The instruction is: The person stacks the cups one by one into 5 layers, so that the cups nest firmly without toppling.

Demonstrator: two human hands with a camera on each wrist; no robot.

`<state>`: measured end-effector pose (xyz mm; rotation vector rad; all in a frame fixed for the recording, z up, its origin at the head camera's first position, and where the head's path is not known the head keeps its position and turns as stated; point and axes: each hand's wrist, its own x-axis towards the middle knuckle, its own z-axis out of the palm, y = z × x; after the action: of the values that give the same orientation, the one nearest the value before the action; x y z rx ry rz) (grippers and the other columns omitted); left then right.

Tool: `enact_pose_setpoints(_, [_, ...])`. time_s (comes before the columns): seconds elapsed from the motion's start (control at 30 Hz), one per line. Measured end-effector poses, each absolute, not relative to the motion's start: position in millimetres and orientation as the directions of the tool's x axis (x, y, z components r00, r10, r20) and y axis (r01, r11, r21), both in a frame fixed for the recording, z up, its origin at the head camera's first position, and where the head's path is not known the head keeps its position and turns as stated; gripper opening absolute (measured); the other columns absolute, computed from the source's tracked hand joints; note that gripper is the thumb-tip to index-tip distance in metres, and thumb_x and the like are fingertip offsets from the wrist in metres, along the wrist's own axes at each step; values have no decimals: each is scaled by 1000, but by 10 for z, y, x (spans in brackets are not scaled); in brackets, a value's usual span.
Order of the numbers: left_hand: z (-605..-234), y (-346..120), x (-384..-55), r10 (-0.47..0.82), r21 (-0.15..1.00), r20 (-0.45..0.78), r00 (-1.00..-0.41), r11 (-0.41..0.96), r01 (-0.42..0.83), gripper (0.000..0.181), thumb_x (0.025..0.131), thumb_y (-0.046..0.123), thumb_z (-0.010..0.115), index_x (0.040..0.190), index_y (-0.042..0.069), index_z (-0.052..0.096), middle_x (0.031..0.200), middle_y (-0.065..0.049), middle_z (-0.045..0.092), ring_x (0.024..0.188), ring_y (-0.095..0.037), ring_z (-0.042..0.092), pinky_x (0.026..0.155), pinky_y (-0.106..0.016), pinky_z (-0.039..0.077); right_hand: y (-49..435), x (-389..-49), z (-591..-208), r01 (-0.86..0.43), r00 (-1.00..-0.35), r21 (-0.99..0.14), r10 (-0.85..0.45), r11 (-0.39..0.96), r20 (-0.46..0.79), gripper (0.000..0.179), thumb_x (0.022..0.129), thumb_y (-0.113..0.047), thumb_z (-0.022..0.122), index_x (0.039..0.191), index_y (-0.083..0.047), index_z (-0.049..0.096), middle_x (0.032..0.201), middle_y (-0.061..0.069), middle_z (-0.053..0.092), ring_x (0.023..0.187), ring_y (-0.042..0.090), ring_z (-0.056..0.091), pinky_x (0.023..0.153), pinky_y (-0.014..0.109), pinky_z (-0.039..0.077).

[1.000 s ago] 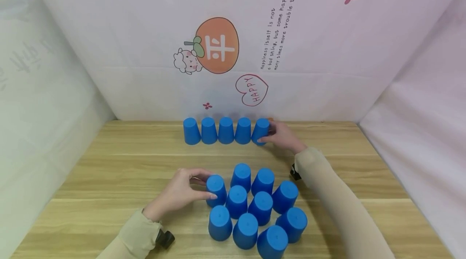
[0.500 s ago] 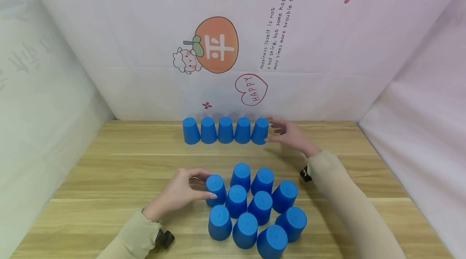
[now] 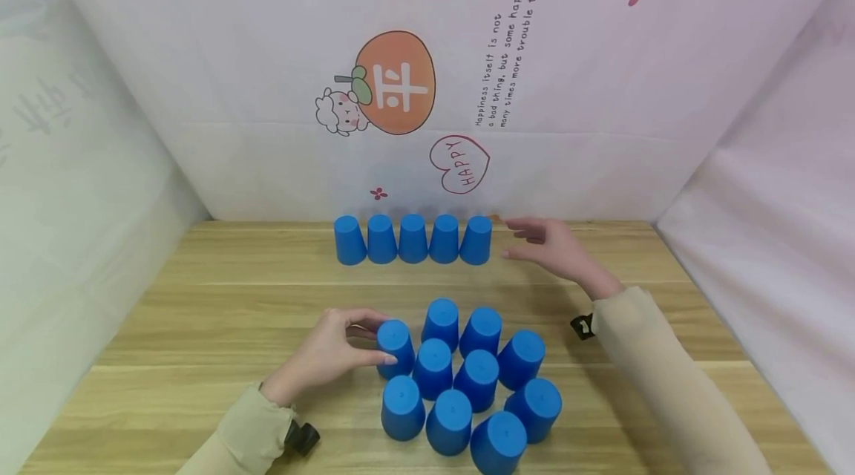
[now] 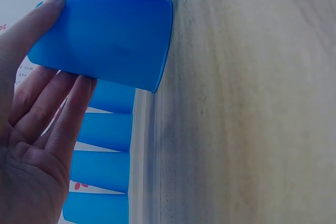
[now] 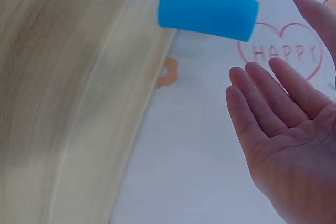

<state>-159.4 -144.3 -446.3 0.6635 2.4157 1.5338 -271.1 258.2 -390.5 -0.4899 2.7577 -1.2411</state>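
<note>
Upside-down blue cups stand on the wooden table. My left hand (image 3: 334, 347) holds the leftmost cup (image 3: 395, 349) of the near cluster between thumb and fingers; the left wrist view shows this cup (image 4: 105, 40) with the thumb on one side and fingertips on the other. At the back, several cups form a straight row, side by side. My right hand (image 3: 551, 249) is just right of the row's end cup (image 3: 476, 240), apart from it, fingers extended and holding nothing. In the right wrist view the palm (image 5: 294, 140) faces the camera, with the end cup (image 5: 207, 9) beyond the fingertips.
Several more blue cups (image 3: 481, 378) crowd together right of my left hand. A white printed cloth (image 3: 574, 89) hangs behind the table (image 3: 234, 297), and white cloth also hangs on both sides. Black wrist devices (image 3: 303, 438) sit at both sleeves.
My right hand has let go of the row's end cup and drawn away to the right. That cup stays in the row. My left hand keeps its hold in the same place.
</note>
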Motion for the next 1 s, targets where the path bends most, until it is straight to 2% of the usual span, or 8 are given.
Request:
enact_pose_setpoints(0.33, [-4470,-1447,-1587,471,890,64,-880,373,264,46,81,36,88,120,16,73,111,7,72,102,-15,67,91,-34,56,2549,-2356,-3816,-334,-918,-697,-386,635,89,58,89,-38,81,138,-13,64,138,9,62,128,36,56,102,57,46])
enact_pose_setpoints(0.63, [-4470,-1448,-1590,472,899,64,-879,356,257,46,81,35,89,120,15,73,111,6,72,102,-17,67,93,-44,56,2437,-2016,-3796,-424,-872,-657,-476,623,111,61,83,-51,83,133,-20,68,133,0,66,125,33,59,100,59,48])
enact_pose_setpoints(0.87, [-4469,-1450,-1595,472,894,62,-879,365,259,46,81,35,88,120,16,72,112,5,72,102,-17,67,92,-41,56,2328,-1848,-3878,-414,-843,-688,-535,596,44,61,84,-49,82,135,-18,67,133,1,66,125,37,59,100,63,46])
enact_pose_setpoints(1.0, [-4465,-1451,-1597,471,891,62,-880,370,261,47,81,36,88,121,16,72,112,6,72,102,-16,67,92,-38,56,2293,-1816,-3941,-424,-816,-724,-577,544,45,58,85,-42,84,134,-14,68,132,1,66,123,32,61,100,61,47])
